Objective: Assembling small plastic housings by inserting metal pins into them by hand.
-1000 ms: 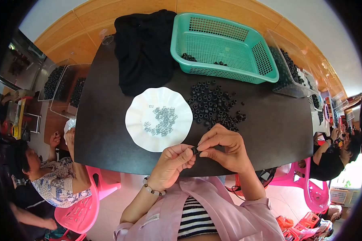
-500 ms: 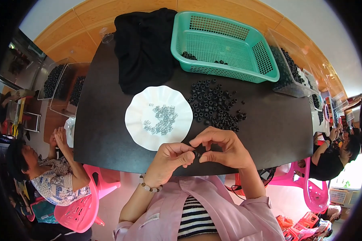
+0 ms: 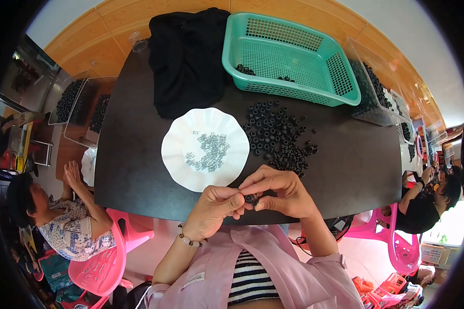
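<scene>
Close to the table's front edge, my left hand [image 3: 221, 203] pinches a small black ring-shaped part [image 3: 250, 199], its round opening facing up. My right hand [image 3: 283, 191] meets it from the other side, thumb and fingertips closed at the ring; whether they grip the ring or another tiny piece is hidden. Beyond my left hand lies a white scalloped plate [image 3: 178, 154] bearing many tiny clear-grey pieces [image 3: 211, 152]. Past my right hand, a loose heap of black ring-shaped parts [image 3: 276, 134] spreads over the dark table [image 3: 134, 170].
A green plastic basket [image 3: 294, 92] with a few black parts stands at the back, beside a black cloth [image 3: 188, 62]. Clear bins of black parts stand at right [image 3: 376, 98] and left [image 3: 67, 105]. People sit on either side, one on a pink chair [image 3: 98, 265].
My right fingertips have closed in toward the left hand. The black ring now shows its opening upward between them. The person at left has shifted their hands slightly.
</scene>
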Tool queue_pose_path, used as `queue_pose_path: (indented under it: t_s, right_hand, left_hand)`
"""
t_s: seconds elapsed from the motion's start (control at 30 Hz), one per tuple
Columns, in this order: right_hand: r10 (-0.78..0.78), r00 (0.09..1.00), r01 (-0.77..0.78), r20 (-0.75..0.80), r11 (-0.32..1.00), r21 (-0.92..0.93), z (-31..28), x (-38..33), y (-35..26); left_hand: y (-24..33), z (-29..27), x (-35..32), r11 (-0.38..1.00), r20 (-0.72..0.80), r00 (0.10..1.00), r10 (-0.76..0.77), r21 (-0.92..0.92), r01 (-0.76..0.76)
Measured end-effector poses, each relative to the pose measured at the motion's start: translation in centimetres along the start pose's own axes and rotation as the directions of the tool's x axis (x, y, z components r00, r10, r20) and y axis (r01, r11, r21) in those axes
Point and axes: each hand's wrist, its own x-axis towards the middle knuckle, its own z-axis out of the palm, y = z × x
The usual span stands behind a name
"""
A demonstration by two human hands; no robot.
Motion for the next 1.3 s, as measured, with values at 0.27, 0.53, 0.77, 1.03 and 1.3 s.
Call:
queue_pose_path:
  t_s: [0.27,0.53,0.77,1.03,1.3]
  right_hand:
    - [0.060,0.998,-0.059,-0.004,0.993,0.103,0.8,-0.3,-0.3]
    - [-0.059,0.998,0.060,0.024,0.996,-0.071,0.7,-0.2,-0.2]
    - [-0.063,0.997,0.056,-0.054,0.992,-0.114,1.4,-0.4,-0.3]
    - [-0.050,0.993,0.032,-0.109,0.987,-0.160,1.7,-0.5,-0.3]
    - [-0.048,0.988,0.019,-0.145,0.980,-0.198,1.9,-0.8,0.2]
  left_hand:
    - [0.2,0.0,-0.2,0.992,0.003,0.998,0.064,0.109,-0.064]
    - [0.9,0.2,-0.6,0.980,-0.009,0.999,0.040,0.196,-0.038]
    - [0.7,0.4,-0.5,0.979,-0.023,0.997,0.077,0.192,-0.071]
    - [0.7,0.3,-0.4,0.968,-0.010,0.996,0.083,0.238,-0.079]
    - [0.4,0.1,-0.3,0.962,0.023,0.996,0.081,0.260,-0.084]
